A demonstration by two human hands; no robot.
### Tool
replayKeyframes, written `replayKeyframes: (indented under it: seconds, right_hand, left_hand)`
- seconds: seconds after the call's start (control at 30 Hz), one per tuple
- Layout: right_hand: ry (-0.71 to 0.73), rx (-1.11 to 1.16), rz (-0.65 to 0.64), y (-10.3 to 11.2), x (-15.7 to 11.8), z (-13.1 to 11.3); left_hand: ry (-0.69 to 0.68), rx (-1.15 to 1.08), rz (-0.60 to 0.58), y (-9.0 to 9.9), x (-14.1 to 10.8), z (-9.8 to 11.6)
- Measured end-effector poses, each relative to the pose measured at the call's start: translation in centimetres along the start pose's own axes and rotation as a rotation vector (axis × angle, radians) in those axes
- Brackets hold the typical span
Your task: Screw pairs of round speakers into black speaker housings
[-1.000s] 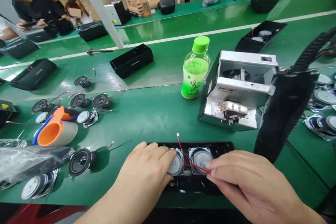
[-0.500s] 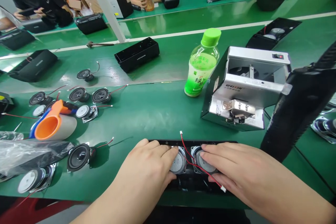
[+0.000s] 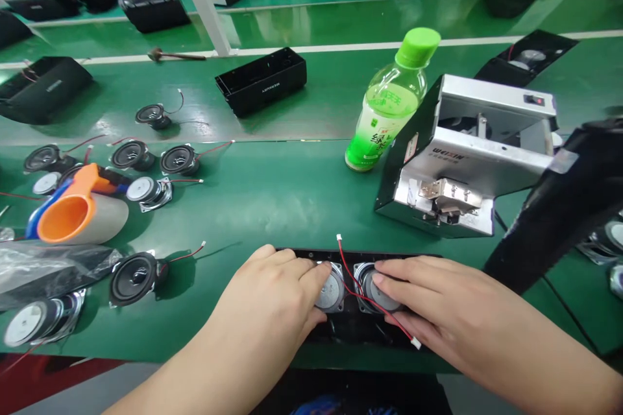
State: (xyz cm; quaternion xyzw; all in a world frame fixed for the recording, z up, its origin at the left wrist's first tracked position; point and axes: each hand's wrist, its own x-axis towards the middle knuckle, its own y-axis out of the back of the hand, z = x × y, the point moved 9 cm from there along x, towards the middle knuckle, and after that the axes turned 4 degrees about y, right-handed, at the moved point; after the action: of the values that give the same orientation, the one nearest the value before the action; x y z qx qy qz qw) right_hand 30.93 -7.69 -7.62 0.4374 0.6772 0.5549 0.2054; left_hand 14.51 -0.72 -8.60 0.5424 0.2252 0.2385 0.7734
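- A long black panel (image 3: pixel 350 332) lay on the green surface (image 3: pixel 282 207), right in front of the person.
- Two round speakers sat side by side on the panel: the left speaker (image 3: pixel 329 292) and the right speaker (image 3: pixel 387 299), with their gray backs facing up.
- The left hand (image 3: pixel 272 295) was half curled at the panel's left part, with its fingers and thumb touching the left speaker.
- The right hand (image 3: pixel 442 292) was bent a little at the panel's right part, and its fingertips lay on the right speaker.
- The fingers hid a lot, so I can't tell if the hands gripped the speakers or just pressed on them.
- Thin red wires (image 3: pixel 342 258) crossed between the two speakers. One white plug (image 3: pixel 339 237) poked past the panel's far edge, and another white plug (image 3: pixel 415 342) was by the panel's near edge.
- Past the panel, toward its right, stood a green bottle (image 3: pixel 384 113) and a silver machine (image 3: pixel 448 175).
- Loose speakers (image 3: pixel 135 277) lay to the panel's left.
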Motion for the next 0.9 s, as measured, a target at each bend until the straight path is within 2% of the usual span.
replayKeyframes:
  seconds: [0.27, 0.67, 0.9]
  right_hand:
    - [-0.019, 0.040, -0.040, -0.1, 0.1, 0.4]
    - [-0.018, 0.030, 0.010, 0.0, 0.2, -0.2]
    - [-0.025, 0.011, -0.041, -1.0, -0.4, 0.0]
  left_hand:
    - [-0.001, 0.009, 0.025, 0.7, 0.2, 0.2]
    - [-0.007, 0.052, 0.041, 0.7, -0.1, 0.3]
    - [-0.001, 0.047, 0.041, 0.3, -0.2, 0.0]
